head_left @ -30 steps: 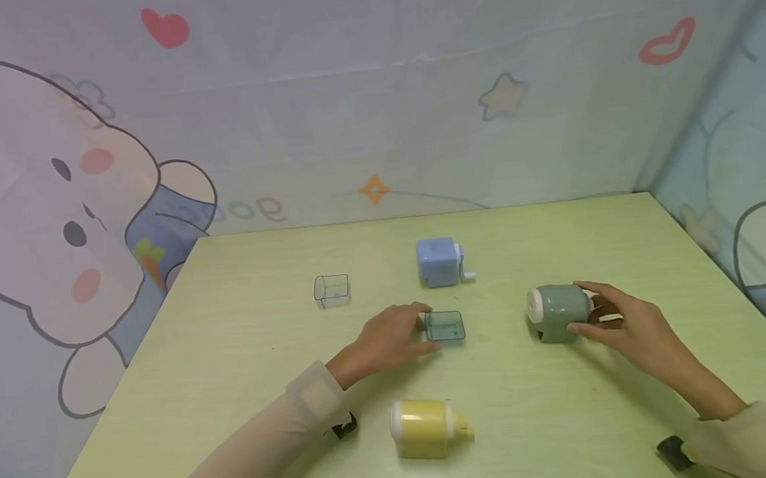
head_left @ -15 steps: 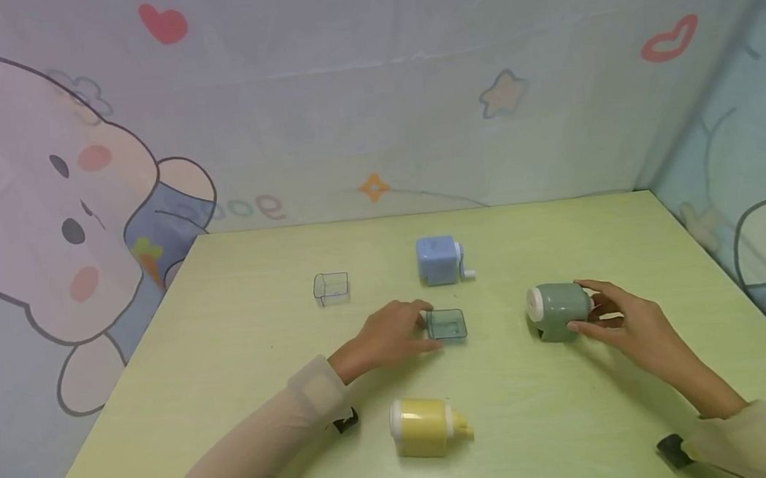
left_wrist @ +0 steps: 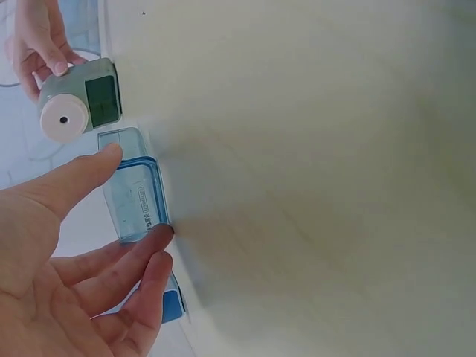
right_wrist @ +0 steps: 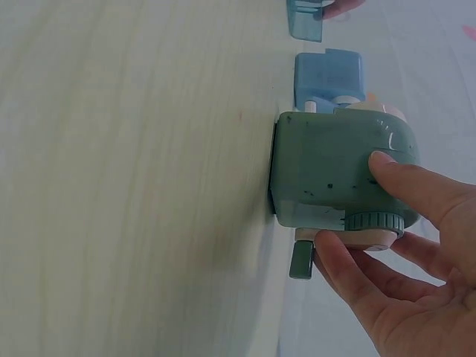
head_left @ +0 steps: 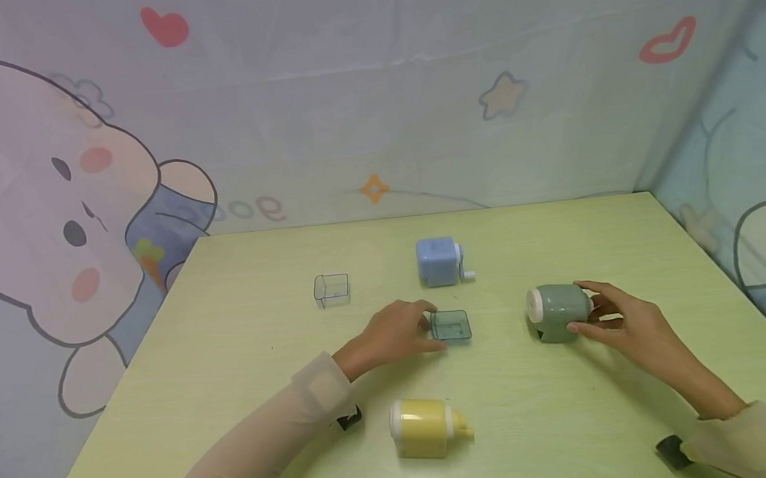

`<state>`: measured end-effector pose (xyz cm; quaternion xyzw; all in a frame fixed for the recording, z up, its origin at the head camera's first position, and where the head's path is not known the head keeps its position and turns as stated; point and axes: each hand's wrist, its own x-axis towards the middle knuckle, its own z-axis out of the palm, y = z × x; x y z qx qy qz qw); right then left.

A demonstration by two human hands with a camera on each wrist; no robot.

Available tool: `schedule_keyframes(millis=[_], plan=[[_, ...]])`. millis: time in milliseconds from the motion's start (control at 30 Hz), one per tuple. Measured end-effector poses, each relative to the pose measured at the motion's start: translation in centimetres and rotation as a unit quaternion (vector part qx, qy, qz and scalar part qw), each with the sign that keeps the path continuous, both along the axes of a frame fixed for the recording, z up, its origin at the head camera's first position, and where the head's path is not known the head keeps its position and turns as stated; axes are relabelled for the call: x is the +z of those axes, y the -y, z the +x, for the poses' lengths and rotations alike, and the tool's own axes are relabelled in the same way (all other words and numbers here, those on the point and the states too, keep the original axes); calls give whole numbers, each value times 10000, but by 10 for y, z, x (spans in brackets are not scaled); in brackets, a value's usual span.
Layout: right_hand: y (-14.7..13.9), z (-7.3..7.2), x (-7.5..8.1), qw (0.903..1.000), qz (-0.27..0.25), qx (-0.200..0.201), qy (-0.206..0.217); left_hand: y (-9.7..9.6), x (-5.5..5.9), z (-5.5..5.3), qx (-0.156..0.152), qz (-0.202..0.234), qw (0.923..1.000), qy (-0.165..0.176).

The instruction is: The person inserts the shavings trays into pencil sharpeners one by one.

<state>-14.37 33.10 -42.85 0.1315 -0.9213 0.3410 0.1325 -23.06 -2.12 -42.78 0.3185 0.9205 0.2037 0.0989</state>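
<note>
Green sharpener, long axis crosswise, faces leftward, gripped by the right hand; left hand pinches a tray.

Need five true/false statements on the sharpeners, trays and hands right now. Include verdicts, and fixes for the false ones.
1. The blue sharpener stands farther back than the yellow sharpener. True.
2. The right hand grips the yellow sharpener. False: it grips the green sharpener.
3. The left hand has its thumb and fingers at the teal tray. True.
4. The colourless tray sits inside the teal tray. False: it stands apart, behind it and to the left.
5. In the head view, the blue sharpener's crank points left. False: it is on the right side.
</note>
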Motion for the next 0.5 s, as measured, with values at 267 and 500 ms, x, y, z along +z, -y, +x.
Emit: schedule_keyframes(millis=[267, 500], plan=[[-1, 0, -1, 10000, -26, 41, -48, -2, 2, -2, -97, 145, 9997, 159], [0, 0, -1, 9999, 9, 60, -105, -7, 3, -3, -127, 10, 9999, 110]])
